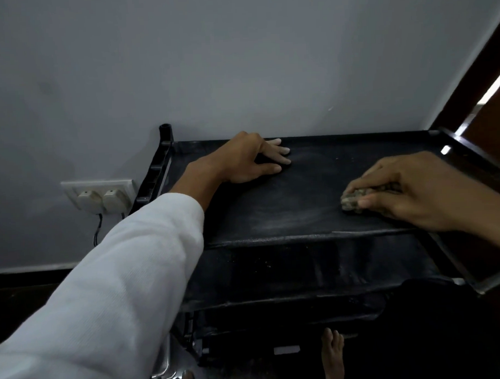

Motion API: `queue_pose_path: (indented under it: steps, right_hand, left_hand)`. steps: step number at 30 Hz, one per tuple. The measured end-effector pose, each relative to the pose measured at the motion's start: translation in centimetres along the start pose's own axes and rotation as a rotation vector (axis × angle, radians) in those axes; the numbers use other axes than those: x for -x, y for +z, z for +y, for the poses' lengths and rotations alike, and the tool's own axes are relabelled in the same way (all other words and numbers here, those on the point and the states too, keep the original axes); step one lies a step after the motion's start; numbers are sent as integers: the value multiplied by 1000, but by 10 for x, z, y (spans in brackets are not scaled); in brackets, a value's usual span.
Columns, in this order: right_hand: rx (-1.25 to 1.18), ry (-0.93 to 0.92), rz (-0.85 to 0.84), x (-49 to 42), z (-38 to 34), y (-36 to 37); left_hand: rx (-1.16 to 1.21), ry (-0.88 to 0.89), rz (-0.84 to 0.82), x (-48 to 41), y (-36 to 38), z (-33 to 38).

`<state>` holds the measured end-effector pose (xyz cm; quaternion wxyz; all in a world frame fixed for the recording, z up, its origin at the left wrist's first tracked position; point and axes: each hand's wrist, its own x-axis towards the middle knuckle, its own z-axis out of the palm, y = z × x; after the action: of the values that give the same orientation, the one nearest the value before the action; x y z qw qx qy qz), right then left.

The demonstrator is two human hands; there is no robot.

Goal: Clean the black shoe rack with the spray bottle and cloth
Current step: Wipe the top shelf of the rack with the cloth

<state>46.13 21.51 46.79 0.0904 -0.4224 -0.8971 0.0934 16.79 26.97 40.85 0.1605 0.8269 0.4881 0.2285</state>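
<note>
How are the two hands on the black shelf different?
The left hand holds nothing; the right hand grips a cloth. The left hand lies near the back of the shoe rack, the right hand nearer the front. Both rest on its top shelf.

- The top shelf (314, 192) of the black shoe rack is bare across its middle, between the left hand (247, 158) at the back left and the right hand (413, 189) gripping the cloth (354, 201).
- The wall (238, 62) closes off the back edge.
- A corner post (166, 132) rises at the back left.
- Two plugs (101, 196) jut from the wall left of the rack.
- The lower shelf (274, 273) is open from the front.
</note>
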Motion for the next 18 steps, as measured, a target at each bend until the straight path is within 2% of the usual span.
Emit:
queue_pose_path:
  steps: [4, 6, 8, 12, 15, 18]
  right_hand:
    - [-134, 128, 278, 17, 28, 1]
    - [-208, 167, 379, 21, 35, 1]
    - [-249, 188, 450, 24, 40, -1]
    - [-208, 198, 471, 24, 45, -2]
    - [-124, 204, 448, 20, 50, -4]
    - [-77, 189, 287, 14, 50, -6]
  left_hand:
    - [-122, -74, -88, -4, -8, 17]
    - [-241, -162, -154, -8, -13, 37]
    - [-271, -226, -137, -10, -11, 63]
    - [-202, -273, 0, 2, 27, 113]
    - [-231, -339, 16, 15, 56, 130]
    - [-193, -376, 84, 19, 62, 130]
